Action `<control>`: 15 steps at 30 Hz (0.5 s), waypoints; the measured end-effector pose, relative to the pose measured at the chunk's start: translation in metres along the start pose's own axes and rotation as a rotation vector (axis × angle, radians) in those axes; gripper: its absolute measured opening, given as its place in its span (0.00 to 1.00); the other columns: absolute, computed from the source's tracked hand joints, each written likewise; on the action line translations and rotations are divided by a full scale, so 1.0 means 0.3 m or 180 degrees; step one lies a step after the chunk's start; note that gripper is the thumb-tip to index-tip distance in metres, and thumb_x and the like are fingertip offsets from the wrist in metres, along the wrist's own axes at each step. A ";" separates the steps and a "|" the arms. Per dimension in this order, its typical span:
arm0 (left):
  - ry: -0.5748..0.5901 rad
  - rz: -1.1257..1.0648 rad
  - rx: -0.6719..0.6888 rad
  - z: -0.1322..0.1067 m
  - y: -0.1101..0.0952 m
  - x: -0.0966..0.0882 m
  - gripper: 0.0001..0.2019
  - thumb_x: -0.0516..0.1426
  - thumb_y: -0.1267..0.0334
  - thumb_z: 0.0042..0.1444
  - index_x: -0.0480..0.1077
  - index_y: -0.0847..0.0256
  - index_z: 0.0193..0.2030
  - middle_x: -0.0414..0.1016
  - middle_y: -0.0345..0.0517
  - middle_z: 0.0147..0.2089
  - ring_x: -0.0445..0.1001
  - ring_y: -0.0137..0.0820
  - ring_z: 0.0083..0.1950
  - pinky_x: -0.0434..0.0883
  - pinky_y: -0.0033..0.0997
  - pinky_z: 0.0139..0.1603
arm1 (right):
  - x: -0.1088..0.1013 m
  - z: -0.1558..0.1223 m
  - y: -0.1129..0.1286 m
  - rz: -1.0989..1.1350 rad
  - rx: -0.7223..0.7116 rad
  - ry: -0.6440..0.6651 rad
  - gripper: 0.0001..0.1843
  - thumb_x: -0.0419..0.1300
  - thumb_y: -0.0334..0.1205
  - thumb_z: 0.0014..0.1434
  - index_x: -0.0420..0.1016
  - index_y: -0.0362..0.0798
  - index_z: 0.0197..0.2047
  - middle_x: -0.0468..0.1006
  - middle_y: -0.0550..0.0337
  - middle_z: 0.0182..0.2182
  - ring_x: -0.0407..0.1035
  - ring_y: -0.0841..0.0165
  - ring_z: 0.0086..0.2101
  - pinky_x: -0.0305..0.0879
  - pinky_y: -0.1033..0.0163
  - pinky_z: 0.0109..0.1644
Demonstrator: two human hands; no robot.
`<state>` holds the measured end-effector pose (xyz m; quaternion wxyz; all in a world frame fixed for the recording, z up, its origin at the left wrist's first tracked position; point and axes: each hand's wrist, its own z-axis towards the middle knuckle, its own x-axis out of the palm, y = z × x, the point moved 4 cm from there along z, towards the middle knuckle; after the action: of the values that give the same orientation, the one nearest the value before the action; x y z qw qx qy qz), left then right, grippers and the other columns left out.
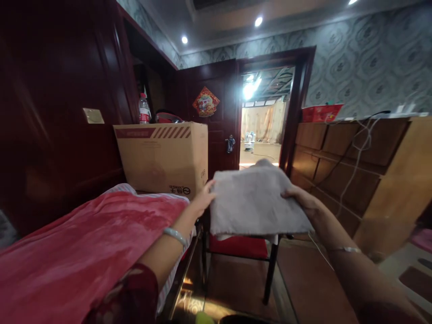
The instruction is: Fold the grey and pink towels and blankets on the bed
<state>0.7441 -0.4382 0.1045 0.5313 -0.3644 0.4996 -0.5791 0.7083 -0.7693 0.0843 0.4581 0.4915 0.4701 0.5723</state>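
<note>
A grey, flat, folded cloth [254,202] is held up in front of me, roughly rectangular and with its near edge hanging slightly lower. My left hand [204,199] grips its left edge, fingers partly behind it. On the opposite side my right hand [303,200] has the thumb on top of the cloth, the other fingers hidden below. Under and behind the cloth stands a dark-legged chair with a red seat [238,247], where more pale fabric shows. Whether the cloth touches that fabric, I cannot tell.
At left lies a pink blanket [111,238] on a bed. Behind it is a large cardboard box [162,155] with a bottle [144,109] on top. A wooden cabinet [351,148] with a red basket [322,112] and hanging cables lines the right. The door [216,76] ahead stands ajar.
</note>
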 end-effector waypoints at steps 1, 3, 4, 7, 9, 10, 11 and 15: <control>-0.0063 0.0096 0.0012 0.006 0.053 0.023 0.38 0.56 0.73 0.47 0.64 0.56 0.69 0.73 0.47 0.64 0.73 0.36 0.58 0.69 0.35 0.61 | -0.038 -0.005 -0.059 -0.0020 0.0122 -0.0047 0.23 0.63 0.35 0.40 0.76 0.48 0.44 0.82 0.53 0.29 0.78 0.54 0.30 0.77 0.49 0.39; -0.0196 0.0262 0.0089 0.009 0.112 0.039 0.37 0.56 0.73 0.47 0.66 0.56 0.67 0.72 0.46 0.64 0.72 0.35 0.59 0.67 0.34 0.62 | -0.082 -0.007 -0.143 0.0034 0.0235 -0.0132 0.23 0.63 0.37 0.40 0.76 0.49 0.44 0.82 0.53 0.30 0.78 0.54 0.32 0.77 0.49 0.42; -0.0214 0.0303 0.0118 0.010 0.119 0.038 0.37 0.56 0.73 0.46 0.67 0.56 0.67 0.73 0.46 0.63 0.72 0.36 0.59 0.68 0.33 0.61 | -0.092 -0.004 -0.164 0.0076 0.0201 -0.0198 0.23 0.64 0.38 0.40 0.76 0.49 0.44 0.82 0.53 0.30 0.78 0.55 0.33 0.76 0.50 0.42; -0.0179 0.0241 0.0056 0.017 0.103 0.026 0.37 0.56 0.74 0.44 0.68 0.57 0.66 0.76 0.47 0.58 0.74 0.35 0.52 0.71 0.31 0.54 | -0.082 0.007 -0.172 0.0158 0.0156 -0.0450 0.23 0.66 0.40 0.40 0.75 0.48 0.43 0.82 0.52 0.32 0.77 0.56 0.31 0.75 0.53 0.39; -0.0195 0.0003 0.0004 0.021 0.092 0.024 0.37 0.55 0.73 0.44 0.68 0.58 0.66 0.77 0.47 0.56 0.75 0.33 0.47 0.72 0.29 0.48 | -0.057 0.007 -0.154 0.0236 0.0078 -0.0667 0.23 0.68 0.43 0.41 0.74 0.48 0.42 0.82 0.52 0.32 0.75 0.59 0.29 0.74 0.55 0.34; -0.0227 -0.0148 -0.0009 0.021 0.092 0.026 0.37 0.54 0.72 0.44 0.68 0.57 0.66 0.77 0.46 0.55 0.75 0.32 0.45 0.72 0.28 0.45 | -0.042 0.003 -0.144 0.0268 -0.0010 -0.0755 0.24 0.70 0.44 0.40 0.73 0.48 0.42 0.82 0.53 0.32 0.75 0.60 0.27 0.72 0.57 0.33; -0.0273 -0.0294 -0.0003 0.018 0.095 0.028 0.36 0.54 0.72 0.45 0.68 0.57 0.65 0.77 0.46 0.54 0.75 0.31 0.44 0.71 0.26 0.43 | -0.028 -0.002 -0.135 0.0286 -0.0125 -0.0816 0.25 0.71 0.46 0.40 0.72 0.48 0.42 0.81 0.54 0.32 0.74 0.61 0.27 0.71 0.58 0.32; -0.0494 -0.0389 0.0226 -0.004 0.123 0.030 0.32 0.53 0.71 0.45 0.70 0.58 0.61 0.76 0.45 0.56 0.74 0.31 0.47 0.71 0.26 0.45 | -0.002 -0.012 -0.128 0.0077 -0.0404 -0.0906 0.30 0.71 0.48 0.36 0.71 0.49 0.43 0.81 0.56 0.32 0.72 0.62 0.27 0.69 0.60 0.31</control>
<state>0.7507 -0.4446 0.0677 0.5447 -0.4188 0.4129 -0.5978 0.7072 -0.7649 0.0460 0.5433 0.5434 0.3573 0.5309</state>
